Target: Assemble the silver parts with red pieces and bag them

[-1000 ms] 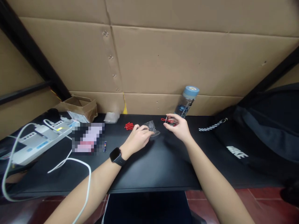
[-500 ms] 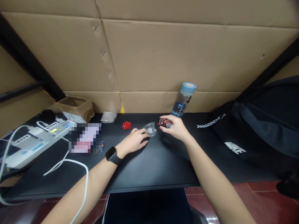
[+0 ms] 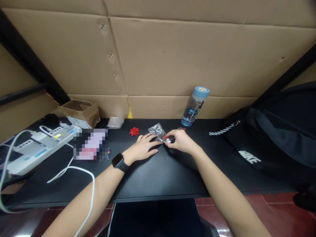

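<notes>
Right grip: I have the right hand pinching one small shiny piece, marked with red, between thumb and fingers.
Shiny piece: one, just above the bench, by the near right corner of the plastic bag; I cannot tell whether they touch.
Left grip: the left hand is spread, fingers fanned, fingertips on the near edge of the bag.
Plastic bag: one, clear and crinkled, flat on the bench between my two hands.
Red cords: one bundle, just beyond the left hand; too tangled for me to count the strands.
Behind the right hand: one clear item with a red bit, mostly hidden from me.
Right arm pose: reaching in from the lower right, wrist bent inward, palm turned down.
Left arm pose: forearm slanting in from the lower left, palm low, one black watch at the wrist.
Bottle: one, blue-capped, upright beyond the right hand.
Far left: one clear packet, one cardboard box, one power strip.
Far right: one black bag with one striped strap.
</notes>
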Demonstrator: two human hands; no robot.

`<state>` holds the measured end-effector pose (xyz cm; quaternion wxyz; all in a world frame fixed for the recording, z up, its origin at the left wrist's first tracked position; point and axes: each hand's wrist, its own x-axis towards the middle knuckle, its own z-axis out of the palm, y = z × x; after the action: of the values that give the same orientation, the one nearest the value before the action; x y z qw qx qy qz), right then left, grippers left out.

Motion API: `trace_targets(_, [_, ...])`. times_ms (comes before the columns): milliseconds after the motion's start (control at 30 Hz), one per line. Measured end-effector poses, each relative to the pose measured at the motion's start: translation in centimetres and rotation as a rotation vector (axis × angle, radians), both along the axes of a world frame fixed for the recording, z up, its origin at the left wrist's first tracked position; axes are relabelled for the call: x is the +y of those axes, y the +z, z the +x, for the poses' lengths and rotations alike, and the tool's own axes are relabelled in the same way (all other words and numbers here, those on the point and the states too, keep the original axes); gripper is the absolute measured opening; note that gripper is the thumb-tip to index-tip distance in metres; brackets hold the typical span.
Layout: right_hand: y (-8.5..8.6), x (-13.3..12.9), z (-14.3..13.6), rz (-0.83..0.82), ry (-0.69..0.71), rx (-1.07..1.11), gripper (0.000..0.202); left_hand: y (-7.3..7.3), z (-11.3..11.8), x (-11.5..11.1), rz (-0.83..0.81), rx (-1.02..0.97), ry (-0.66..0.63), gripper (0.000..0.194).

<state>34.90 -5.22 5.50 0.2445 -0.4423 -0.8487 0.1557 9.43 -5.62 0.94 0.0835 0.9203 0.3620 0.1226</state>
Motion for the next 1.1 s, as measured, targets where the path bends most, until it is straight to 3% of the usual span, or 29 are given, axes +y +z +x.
trace_targets(200, [-1.6, 0.5, -0.5, 0.024, 0.004, -0.075, 0.007, 0.0, 0.0, -0.2, 0.022, 0.017, 0.011, 0.046])
trace_targets(900, [-3.2, 1.6, -0.8, 0.015, -0.081, -0.004, 0.017, -0.3, 0.1, -0.2, 0.032, 0.025, -0.008, 0.043])
trace_targets(1100, [-2.6, 1.4, -0.1, -0.005, 0.091, -0.024, 0.027, 0.2, 0.1, -0.5, 0.021, 0.043, -0.006, 0.043])
